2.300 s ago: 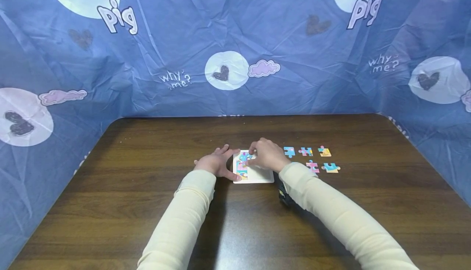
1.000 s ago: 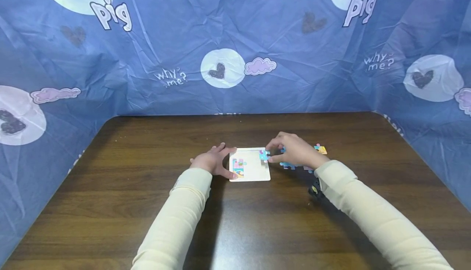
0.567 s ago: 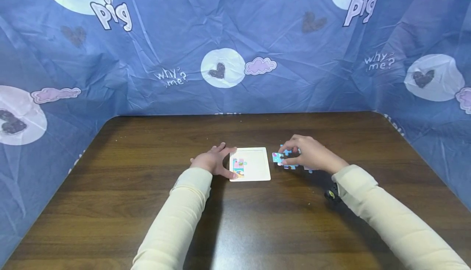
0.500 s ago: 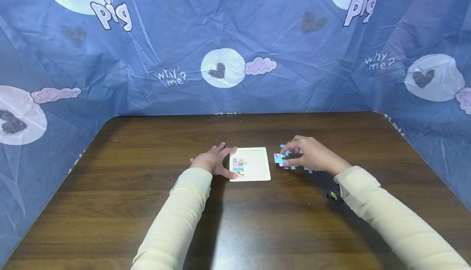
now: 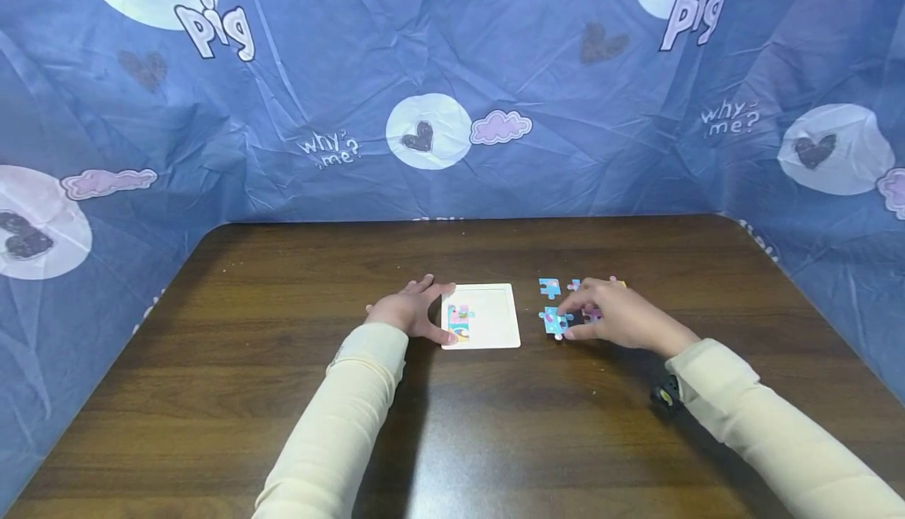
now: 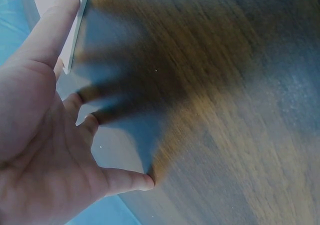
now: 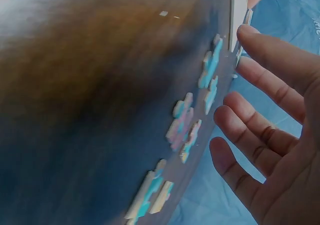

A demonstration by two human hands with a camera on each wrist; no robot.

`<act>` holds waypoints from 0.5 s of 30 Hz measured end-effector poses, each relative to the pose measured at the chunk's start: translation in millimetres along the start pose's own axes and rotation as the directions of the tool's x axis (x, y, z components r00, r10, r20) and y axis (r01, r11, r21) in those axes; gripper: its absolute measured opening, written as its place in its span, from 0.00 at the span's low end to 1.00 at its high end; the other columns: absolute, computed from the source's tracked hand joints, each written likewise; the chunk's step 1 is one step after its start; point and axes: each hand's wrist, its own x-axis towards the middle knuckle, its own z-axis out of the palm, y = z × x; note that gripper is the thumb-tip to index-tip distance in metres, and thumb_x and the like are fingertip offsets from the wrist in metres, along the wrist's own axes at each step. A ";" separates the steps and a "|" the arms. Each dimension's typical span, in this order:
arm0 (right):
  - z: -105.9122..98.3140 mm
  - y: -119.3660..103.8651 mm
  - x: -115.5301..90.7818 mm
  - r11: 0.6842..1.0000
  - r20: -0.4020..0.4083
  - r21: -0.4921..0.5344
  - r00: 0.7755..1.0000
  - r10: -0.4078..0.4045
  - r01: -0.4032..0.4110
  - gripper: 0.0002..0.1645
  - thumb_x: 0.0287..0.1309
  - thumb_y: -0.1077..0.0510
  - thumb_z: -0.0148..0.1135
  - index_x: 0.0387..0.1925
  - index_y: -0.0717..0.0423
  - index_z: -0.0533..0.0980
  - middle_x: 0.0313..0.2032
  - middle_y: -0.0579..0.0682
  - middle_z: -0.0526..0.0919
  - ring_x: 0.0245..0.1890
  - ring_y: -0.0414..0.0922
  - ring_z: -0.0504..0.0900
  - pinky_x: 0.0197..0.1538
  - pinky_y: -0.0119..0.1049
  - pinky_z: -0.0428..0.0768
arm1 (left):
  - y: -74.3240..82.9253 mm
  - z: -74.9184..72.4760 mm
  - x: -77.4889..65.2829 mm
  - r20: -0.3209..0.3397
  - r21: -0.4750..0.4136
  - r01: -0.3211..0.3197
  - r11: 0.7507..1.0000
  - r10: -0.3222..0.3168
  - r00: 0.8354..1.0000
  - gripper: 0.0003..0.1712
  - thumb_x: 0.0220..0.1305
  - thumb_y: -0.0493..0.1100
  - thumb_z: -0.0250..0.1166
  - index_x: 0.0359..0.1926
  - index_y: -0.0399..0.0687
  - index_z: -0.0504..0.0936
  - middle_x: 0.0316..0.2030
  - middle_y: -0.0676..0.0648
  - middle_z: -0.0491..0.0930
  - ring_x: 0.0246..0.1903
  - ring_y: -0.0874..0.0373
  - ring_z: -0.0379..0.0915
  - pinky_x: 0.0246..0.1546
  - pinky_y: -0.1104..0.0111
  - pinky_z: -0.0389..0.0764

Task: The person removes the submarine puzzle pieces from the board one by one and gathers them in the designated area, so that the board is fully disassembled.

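Observation:
In the head view my left hand (image 5: pixel 399 313) spreads its thumb and a finger along the left edge of a square white puzzle tray (image 5: pixel 495 323). The left wrist view shows a finger over the tray's edge (image 6: pixel 76 32) and the other fingers apart. Two joined pieces (image 5: pixel 459 323) lie at the tray's lower left. To the right of the tray, my right hand (image 5: pixel 618 313) pinches a blue puzzle piece (image 5: pixel 555 324) with a purple spot between thumb and finger. Loose pieces lie beneath that hand, partly hidden. Its other fingers hang relaxed in the right wrist view (image 7: pixel 270 135).
Several loose pieces lie right of the tray, including a blue one (image 5: pixel 549 287) and a pink-blue one (image 7: pixel 181 122). The brown wooden table (image 5: pixel 318 268) meets a printed blue cloth (image 5: pixel 283 150) behind it. A dark device (image 5: pixel 665 395) sits under the right wrist.
My right hand has lifted the blue piece from the tray and carried it right, over the loose pieces. My left hand keeps its place on the tray.

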 end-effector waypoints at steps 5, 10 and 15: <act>4.5 2.0 -7.4 1.000 -0.007 -0.002 1.000 -0.016 0.016 0.16 0.55 0.51 0.77 0.44 0.50 0.87 0.49 0.57 0.83 0.47 0.55 0.83 0.49 0.54 0.80 | -0.6 -0.6 0.3 0.000 0.005 -0.011 1.000 0.011 1.000 0.52 0.63 0.57 0.73 0.80 0.65 0.53 0.81 0.48 0.41 0.80 0.49 0.36 0.62 0.23 0.49; 9.0 3.3 -10.9 0.999 -0.014 0.000 0.999 -0.052 0.052 0.14 0.53 0.52 0.78 0.42 0.50 0.87 0.44 0.49 0.84 0.40 0.46 0.82 0.44 0.44 0.81 | -1.0 -0.6 1.2 0.006 0.003 -0.008 1.000 0.008 1.000 0.53 0.63 0.57 0.73 0.81 0.65 0.53 0.81 0.48 0.41 0.80 0.49 0.36 0.62 0.23 0.49; 12.6 2.7 -12.4 0.999 -0.007 0.000 0.999 -0.052 0.052 0.14 0.52 0.52 0.79 0.41 0.50 0.87 0.42 0.46 0.83 0.40 0.43 0.81 0.45 0.43 0.81 | -2.1 0.9 4.6 0.015 0.008 0.000 1.000 0.000 1.000 0.54 0.62 0.58 0.73 0.81 0.67 0.51 0.82 0.49 0.40 0.80 0.50 0.35 0.62 0.23 0.48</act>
